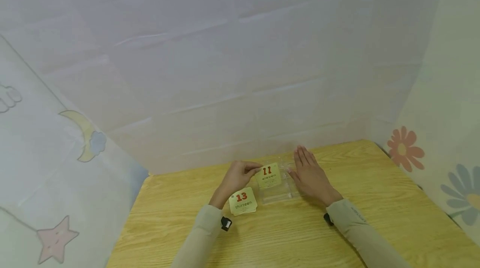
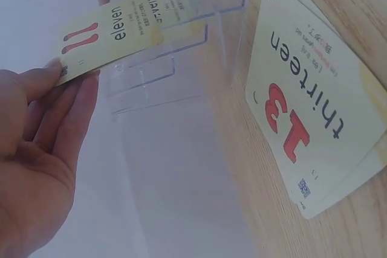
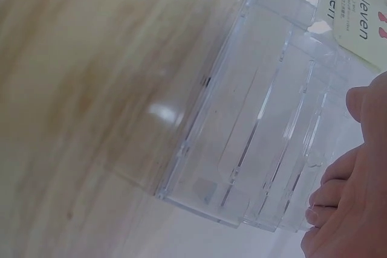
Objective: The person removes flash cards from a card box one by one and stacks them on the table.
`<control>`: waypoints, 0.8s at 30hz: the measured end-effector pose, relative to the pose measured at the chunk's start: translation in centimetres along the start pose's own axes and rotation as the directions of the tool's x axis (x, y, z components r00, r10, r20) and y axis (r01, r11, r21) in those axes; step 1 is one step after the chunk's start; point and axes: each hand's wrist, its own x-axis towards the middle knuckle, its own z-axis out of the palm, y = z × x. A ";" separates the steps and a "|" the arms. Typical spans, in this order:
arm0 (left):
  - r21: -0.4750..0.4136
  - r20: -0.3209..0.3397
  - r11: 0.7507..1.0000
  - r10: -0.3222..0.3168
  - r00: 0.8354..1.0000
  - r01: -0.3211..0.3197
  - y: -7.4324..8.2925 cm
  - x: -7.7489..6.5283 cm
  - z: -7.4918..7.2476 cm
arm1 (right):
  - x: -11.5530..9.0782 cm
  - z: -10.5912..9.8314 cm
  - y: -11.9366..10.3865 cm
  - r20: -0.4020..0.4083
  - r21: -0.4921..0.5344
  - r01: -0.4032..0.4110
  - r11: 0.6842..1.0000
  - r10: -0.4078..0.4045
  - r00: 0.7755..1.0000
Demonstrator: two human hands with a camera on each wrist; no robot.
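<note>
My left hand [image 1: 237, 176] pinches the left edge of a yellow flash card [image 1: 269, 179] printed with a red 11 and "eleven". The card is over a clear plastic tiered holder [image 1: 276, 196]; in the left wrist view its far end reaches the holder's upper tiers [image 2: 181, 40]. Similar lettering shows just past the card there, as print or reflection; I cannot tell which. My right hand [image 1: 311, 177] lies along the holder's right side with fingers straight, the thumb close to it. Left of the holder lies a stack of cards [image 1: 243, 202], "13 thirteen" on top.
The wooden table [image 1: 292, 234] meets a pale draped wall [image 1: 232, 84] close behind the holder. Side walls carry printed pictures: a moon [image 1: 84, 134] and a star [image 1: 57, 239] at left, flowers [image 1: 406, 149] at right.
</note>
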 end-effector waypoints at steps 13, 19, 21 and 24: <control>-0.131 -0.101 0.991 -0.007 0.995 -0.006 -0.2 -0.1 -0.6 | 0.0 -0.3 -0.2 0.045 -0.007 -0.017 1.000 0.018 0.999; -0.231 -0.102 0.972 -0.055 0.993 0.030 -0.2 -0.3 -1.1 | 0.1 -0.1 -0.1 0.054 -0.011 -0.017 1.000 0.018 0.998; -0.257 -0.101 0.966 -0.060 0.993 0.032 -0.2 -0.3 -1.3 | 0.2 -0.1 -0.1 0.054 -0.010 -0.013 1.000 0.014 0.998; -0.283 -0.102 0.959 -0.060 0.993 0.029 -0.3 -0.5 -1.5 | 0.2 -0.1 0.0 0.068 0.007 -0.018 1.000 0.018 0.998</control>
